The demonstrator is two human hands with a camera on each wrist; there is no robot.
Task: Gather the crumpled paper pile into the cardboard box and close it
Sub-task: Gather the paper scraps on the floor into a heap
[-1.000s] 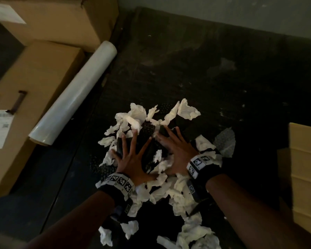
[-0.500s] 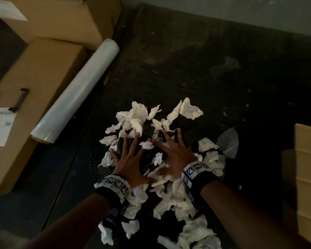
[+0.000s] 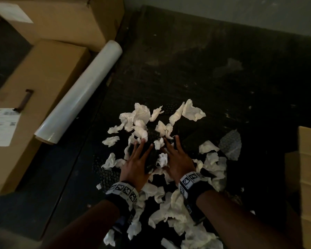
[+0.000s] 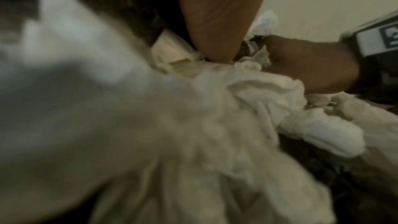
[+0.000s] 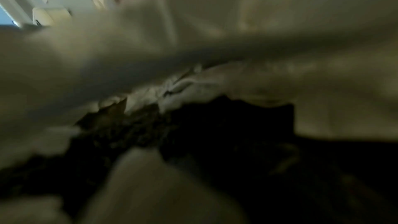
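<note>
Both hands are lying flat on the crumpled paper pile (image 3: 171, 169), which is spreading over the dark floor (image 3: 214, 72) in front of the person. The left hand (image 3: 136, 165) is pressing down with its fingers straight and spread apart, and the right hand (image 3: 178, 159) is doing the same just beside it, so neither hand is gripping any piece. Some dark bubble-textured sheets (image 3: 152, 139) are lying mixed between the white papers under the fingertips. A cardboard box (image 3: 307, 177) is standing at the right edge, near the pile but not touching it. At the left, a roll of clear film (image 3: 79, 94) is leaning beside two closed brown cartons (image 3: 38, 83). Both wrist views are showing only blurred white paper very close.
</note>
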